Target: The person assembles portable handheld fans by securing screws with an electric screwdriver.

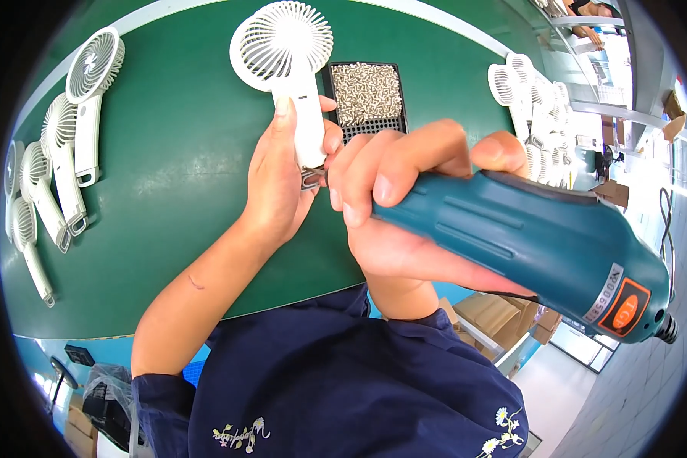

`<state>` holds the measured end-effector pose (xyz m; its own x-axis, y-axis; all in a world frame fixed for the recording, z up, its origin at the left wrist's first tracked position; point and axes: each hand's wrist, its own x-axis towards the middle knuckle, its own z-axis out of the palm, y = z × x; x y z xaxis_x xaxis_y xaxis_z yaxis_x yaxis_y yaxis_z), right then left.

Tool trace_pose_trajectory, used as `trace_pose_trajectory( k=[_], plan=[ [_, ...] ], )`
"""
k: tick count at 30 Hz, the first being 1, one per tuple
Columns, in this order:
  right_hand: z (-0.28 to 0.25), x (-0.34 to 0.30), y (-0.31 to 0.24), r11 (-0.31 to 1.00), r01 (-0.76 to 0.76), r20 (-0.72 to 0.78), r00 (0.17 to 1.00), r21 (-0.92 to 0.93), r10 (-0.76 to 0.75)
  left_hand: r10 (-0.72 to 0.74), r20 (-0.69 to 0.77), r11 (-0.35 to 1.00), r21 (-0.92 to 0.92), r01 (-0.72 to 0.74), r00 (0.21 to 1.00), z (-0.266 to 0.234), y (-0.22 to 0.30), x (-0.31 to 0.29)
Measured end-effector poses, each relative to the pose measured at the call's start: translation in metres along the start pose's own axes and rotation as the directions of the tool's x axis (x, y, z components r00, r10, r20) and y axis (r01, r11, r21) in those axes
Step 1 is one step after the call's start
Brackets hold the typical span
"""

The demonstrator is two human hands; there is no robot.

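Note:
My left hand (276,175) is closed round the handle of a white handheld fan (307,126), its round grille pointing away from me. My right hand (404,191) grips a teal electric screwdriver (511,217), which lies tilted with its cord end at the lower right. The tool's tip end meets the base of the fan's handle, beside a small metal loop (311,177); my fingers hide the exact contact. Just beyond my right hand stands a black tray (404,99) filled with small silvery screws (366,91).
Several white fans (86,126) lie in a row on the left of the green table (183,153). More white fans (538,107) are heaped at the far right. Cardboard boxes (504,317) sit below the table's near edge. Another person's arm (588,30) shows at the top right.

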<state>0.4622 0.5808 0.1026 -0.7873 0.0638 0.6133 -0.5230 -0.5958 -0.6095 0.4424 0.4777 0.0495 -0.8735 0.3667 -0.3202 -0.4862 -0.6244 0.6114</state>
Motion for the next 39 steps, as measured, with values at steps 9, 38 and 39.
trace_pose_trajectory(
  k=[9, 38, 39],
  plan=[
    [0.016, -0.001, -0.023, 0.994, 0.051, -0.084, 0.995, -0.096, -0.059, -0.027, 0.081, 0.99, -0.135, 0.038, 0.996, -0.002, 0.004, 0.0],
    [0.084, -0.105, -0.013, 0.714, -0.699, -0.606, 0.549, 0.046, 0.576, 0.052, -0.188, 0.932, -0.344, -0.116, 0.981, -0.001, 0.04, -0.096],
    [0.088, -0.104, -0.014, 0.701, -0.708, -0.644, 0.498, 0.084, 0.581, 0.008, -0.182, 0.924, -0.374, -0.076, 0.983, 0.0, 0.039, -0.092]
  ],
)
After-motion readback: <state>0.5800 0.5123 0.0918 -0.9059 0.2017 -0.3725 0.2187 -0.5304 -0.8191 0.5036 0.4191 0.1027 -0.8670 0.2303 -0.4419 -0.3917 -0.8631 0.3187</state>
